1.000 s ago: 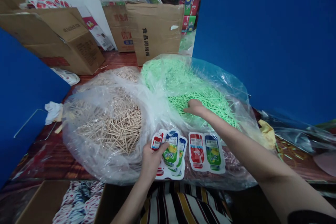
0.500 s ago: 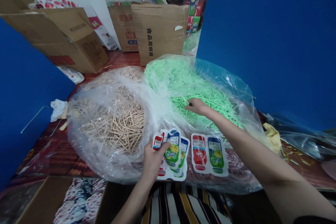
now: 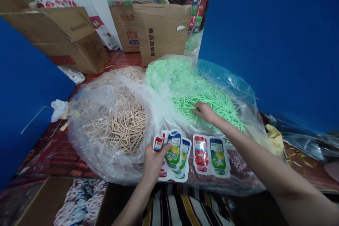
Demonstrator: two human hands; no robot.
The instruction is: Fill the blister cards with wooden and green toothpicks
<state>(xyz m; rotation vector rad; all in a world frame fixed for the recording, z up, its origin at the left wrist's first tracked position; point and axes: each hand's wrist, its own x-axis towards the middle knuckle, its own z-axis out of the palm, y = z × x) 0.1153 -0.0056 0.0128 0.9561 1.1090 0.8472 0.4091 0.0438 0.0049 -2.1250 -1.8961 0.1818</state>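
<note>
Left hand (image 3: 154,158): we pinch a fan of red, blue and green bottle-shaped plastic packets (image 3: 173,155) under our thumb, over the near edge of the dark red table (image 3: 60,162)
Right hand (image 3: 206,111): we dip our curled fingers among thin light-green sticks (image 3: 221,107); whether they pinch any, we cannot tell
Joined red-and-green packet pair (image 3: 212,156): flat on clear plastic, near that edge, right of our fan
Thin tan sticks (image 3: 129,123): bagged, left of the green ones
</note>
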